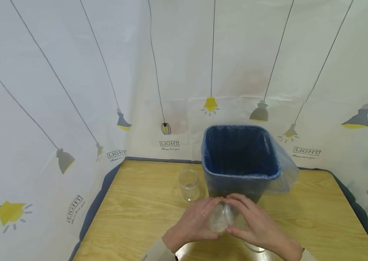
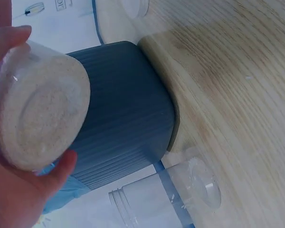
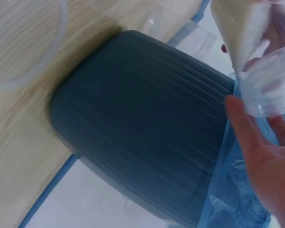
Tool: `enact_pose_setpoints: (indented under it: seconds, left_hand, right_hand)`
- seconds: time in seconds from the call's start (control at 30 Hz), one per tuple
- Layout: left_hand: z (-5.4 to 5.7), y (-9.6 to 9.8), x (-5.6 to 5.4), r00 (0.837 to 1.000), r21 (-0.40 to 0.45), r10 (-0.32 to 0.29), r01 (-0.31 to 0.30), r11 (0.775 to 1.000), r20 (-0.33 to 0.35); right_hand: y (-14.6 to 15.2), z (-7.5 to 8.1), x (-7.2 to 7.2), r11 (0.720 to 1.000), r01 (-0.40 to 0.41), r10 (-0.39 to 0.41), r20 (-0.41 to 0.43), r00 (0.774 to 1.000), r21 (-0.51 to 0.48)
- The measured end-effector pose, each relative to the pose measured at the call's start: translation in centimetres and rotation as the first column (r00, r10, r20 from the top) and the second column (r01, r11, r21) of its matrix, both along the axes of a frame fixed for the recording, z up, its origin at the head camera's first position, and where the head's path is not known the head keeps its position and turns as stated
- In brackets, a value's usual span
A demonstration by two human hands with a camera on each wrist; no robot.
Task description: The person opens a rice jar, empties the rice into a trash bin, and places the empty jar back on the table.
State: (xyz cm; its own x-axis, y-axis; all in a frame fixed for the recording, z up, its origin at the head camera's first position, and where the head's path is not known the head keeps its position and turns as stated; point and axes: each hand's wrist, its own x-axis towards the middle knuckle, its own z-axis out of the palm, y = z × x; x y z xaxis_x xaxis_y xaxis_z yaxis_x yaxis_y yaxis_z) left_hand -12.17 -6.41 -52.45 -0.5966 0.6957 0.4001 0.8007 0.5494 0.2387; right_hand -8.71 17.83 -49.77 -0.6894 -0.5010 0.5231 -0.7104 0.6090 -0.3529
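Both hands meet at a clear jar [image 1: 217, 219] in front of the bin, tilted on its side in the head view. My left hand [image 1: 193, 223] grips its body. The left wrist view shows the jar's round base [image 2: 50, 114] and pale, fine-grained contents. At the jar's mouth end, my right hand [image 1: 257, 221] holds a clear round lid-like piece [image 3: 268, 85] between thumb and fingers. Whether that piece is fastened to the jar I cannot tell. An uncovered clear jar [image 1: 189, 186] stands upright on the table, left of the bin.
A dark bin [image 2: 123, 109] with a blue liner [image 1: 240, 177] stands at the back of the wooden table [image 1: 138, 206]. Below my right forearm, a clear round rim [image 1: 253, 247] shows partly. Lamp-printed sheeting [image 1: 184, 72] surrounds the table on the back and sides.
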Motion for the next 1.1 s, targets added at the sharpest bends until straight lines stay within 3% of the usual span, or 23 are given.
enact_pose_setpoints:
  seconds: [0.07,0.13,0.2,0.27,0.3,0.33,0.4,0.47,0.57,0.67,0.87,1.1]
  left_hand:
    - [-0.2,0.0,0.1,0.999,-0.007,0.026,-0.027,1.0,-0.044]
    - [-0.5,0.0,0.2,0.994,-0.013,0.059,-0.06,0.998,-0.088]
    - [-0.8,0.0,0.3,0.988,-0.022,0.087,-0.091,0.996,-0.131]
    - [-0.9,0.0,0.3,0.98,-0.032,0.106,-0.113,0.993,-0.17]
    - [-0.9,0.1,0.4,0.977,-0.037,0.11,-0.119,0.992,-0.183]
    - [-0.9,0.1,0.3,0.974,-0.039,0.111,-0.121,0.992,-0.197]
    - [-0.8,0.3,0.3,0.972,-0.039,0.107,-0.117,0.992,-0.209]
    - [-0.5,0.3,0.2,0.974,-0.031,0.094,-0.103,0.994,-0.207]
    - [0.2,0.4,-0.1,0.982,-0.022,0.074,-0.078,0.997,-0.171]
    - [0.7,0.2,-0.3,0.992,-0.022,0.055,-0.058,0.998,-0.115]
    - [0.8,-0.2,-0.5,0.999,-0.023,0.016,-0.017,1.0,-0.05]
    - [0.9,-0.2,-0.7,1.0,-0.063,-0.018,0.017,0.998,-0.02]
  right_hand:
    - [0.0,0.2,0.4,0.999,0.054,-0.054,0.095,0.994,0.004]
    - [-0.2,0.5,0.7,0.991,0.13,-0.127,0.25,0.96,0.003]
    - [-0.5,1.0,0.9,0.976,0.216,-0.197,0.422,0.885,0.003]
    - [-0.9,1.5,0.9,0.961,0.275,-0.236,0.537,0.81,0.008]
    - [-1.0,1.7,0.8,0.956,0.292,-0.243,0.566,0.788,0.004]
    - [-1.1,1.8,0.7,0.953,0.303,-0.248,0.574,0.78,0.0]
    - [-1.2,2.0,0.6,0.95,0.312,-0.246,0.555,0.794,-0.024]
    - [-1.2,2.0,0.4,0.955,0.289,-0.219,0.503,0.836,-0.064]
    - [-0.8,1.8,0.2,0.967,0.221,-0.148,0.432,0.89,-0.125]
    - [-0.4,1.6,0.1,0.977,0.131,-0.06,0.373,0.926,-0.166]
    - [0.4,1.3,-0.1,0.986,-0.021,0.063,0.252,0.966,-0.165]
    - [1.2,0.8,-0.3,0.987,-0.138,0.144,0.073,0.987,-0.08]
